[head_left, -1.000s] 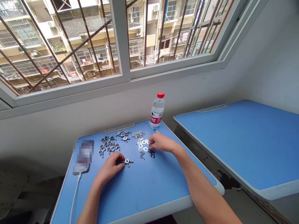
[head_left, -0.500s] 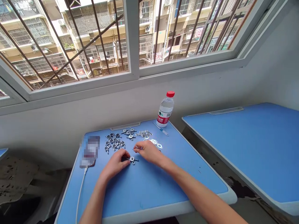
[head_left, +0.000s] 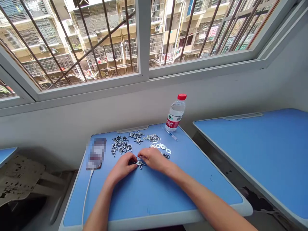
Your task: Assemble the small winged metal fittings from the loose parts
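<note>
A small metal fitting (head_left: 139,164) with thin arms, a round centre and a ring at its front lies on the blue table. My left hand (head_left: 123,166) is closed on its left side, the thumb and fingers pinching it. Just above and to the right, the fingertips of my right hand (head_left: 152,158) are pinched together close to the fitting's centre. A small, thin, shiny thing shows at those fingertips, too small to name. Behind my left hand lies a group of similar metal fittings (head_left: 121,143), with several more fittings (head_left: 138,140) to their right.
Looped metal pieces (head_left: 152,138), flat white oval rings (head_left: 168,150) and dark rings (head_left: 166,156) lie beyond my right hand. A blue-handled screwdriver (head_left: 173,137) rests near a water bottle (head_left: 175,115). A phone (head_left: 96,154) with a white cable (head_left: 87,189) lies at left.
My right hand has come down and closer to my left hand, its fingertips now beside the metal fitting. The view has shifted slightly, so the table sits a little further right.
</note>
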Demonstrator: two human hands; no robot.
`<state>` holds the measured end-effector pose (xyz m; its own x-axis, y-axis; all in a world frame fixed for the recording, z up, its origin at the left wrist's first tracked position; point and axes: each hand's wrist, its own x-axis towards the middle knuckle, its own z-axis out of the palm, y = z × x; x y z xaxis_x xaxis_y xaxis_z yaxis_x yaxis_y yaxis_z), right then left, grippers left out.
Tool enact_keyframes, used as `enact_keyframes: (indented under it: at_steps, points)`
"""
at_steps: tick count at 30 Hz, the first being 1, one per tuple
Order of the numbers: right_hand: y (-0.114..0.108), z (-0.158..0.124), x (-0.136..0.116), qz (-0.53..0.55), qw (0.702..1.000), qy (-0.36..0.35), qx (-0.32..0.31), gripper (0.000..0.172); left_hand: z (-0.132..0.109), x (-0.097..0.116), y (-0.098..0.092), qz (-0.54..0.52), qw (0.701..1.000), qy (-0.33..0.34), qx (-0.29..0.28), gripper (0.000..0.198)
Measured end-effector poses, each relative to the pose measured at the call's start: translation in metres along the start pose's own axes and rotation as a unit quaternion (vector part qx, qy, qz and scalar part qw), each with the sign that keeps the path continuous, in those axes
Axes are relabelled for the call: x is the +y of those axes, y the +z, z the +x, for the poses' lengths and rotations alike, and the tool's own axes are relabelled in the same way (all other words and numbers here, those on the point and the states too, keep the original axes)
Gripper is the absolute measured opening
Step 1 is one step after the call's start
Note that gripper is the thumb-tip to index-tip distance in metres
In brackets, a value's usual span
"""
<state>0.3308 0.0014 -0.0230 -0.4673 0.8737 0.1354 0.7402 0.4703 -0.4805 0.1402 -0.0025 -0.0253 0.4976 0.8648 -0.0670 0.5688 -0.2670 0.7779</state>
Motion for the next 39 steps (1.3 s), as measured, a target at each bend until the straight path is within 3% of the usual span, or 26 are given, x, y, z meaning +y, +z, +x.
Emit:
enact_keyframes:
  at_steps: [11,15,19,25,29,33,39]
  points:
    - [-0.008,-0.008,0.001,-0.068,0.996,-0.053,-0.034,0.026,-0.001,0.004,-0.001,-0.007,1.000,-0.009,0.007,0.012]
    - [-0.014,-0.012,-0.002,-0.036,0.995,-0.082,-0.048,0.023,-0.001,0.006,-0.002,-0.005,1.000,-0.005,0.005,0.015]
    - [-0.021,-0.015,-0.001,0.016,0.996,-0.085,-0.014,0.016,-0.002,0.007,-0.003,-0.001,1.000,0.001,0.003,0.024]
    - [-0.032,-0.013,0.012,0.044,0.998,-0.030,0.040,0.017,-0.002,0.004,0.000,-0.002,1.000,0.006,0.012,0.016]
    - [-0.050,-0.014,0.032,0.043,0.994,0.073,0.073,0.020,-0.001,0.003,-0.001,0.000,1.000,0.001,0.011,0.014]
    - [-0.068,-0.018,0.053,0.001,0.982,0.182,0.057,0.018,-0.001,0.003,-0.003,0.002,1.000,-0.004,0.006,0.014]
    - [-0.074,-0.023,0.061,0.002,0.981,0.194,-0.002,0.010,0.001,0.002,-0.003,0.003,1.000,-0.009,0.009,0.015]
